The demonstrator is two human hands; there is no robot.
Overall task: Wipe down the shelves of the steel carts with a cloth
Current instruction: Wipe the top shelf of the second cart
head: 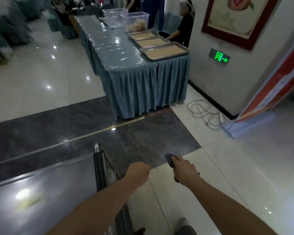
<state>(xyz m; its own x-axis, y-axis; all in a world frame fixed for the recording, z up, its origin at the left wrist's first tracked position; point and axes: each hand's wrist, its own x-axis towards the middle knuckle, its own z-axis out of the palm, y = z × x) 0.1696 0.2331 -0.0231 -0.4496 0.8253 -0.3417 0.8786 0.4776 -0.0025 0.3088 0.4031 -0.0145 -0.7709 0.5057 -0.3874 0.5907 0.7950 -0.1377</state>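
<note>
Right hand [183,168] at 5 o'clock, fingers curled round a grey-blue cloth [170,159], held out over the floor just beyond the cart's right edge. Left hand [137,172] at 6 o'clock, curled into a loose fist, apparently holding nothing. Steel cart [41,192] top shelf at 8 o'clock; skirted table [132,85] with trays [165,51] at 12 o'clock.

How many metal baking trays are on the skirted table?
3, in a row along the table's right edge: nearest tray, middle tray, farthest tray. More may hide behind the plastic bins.
</note>
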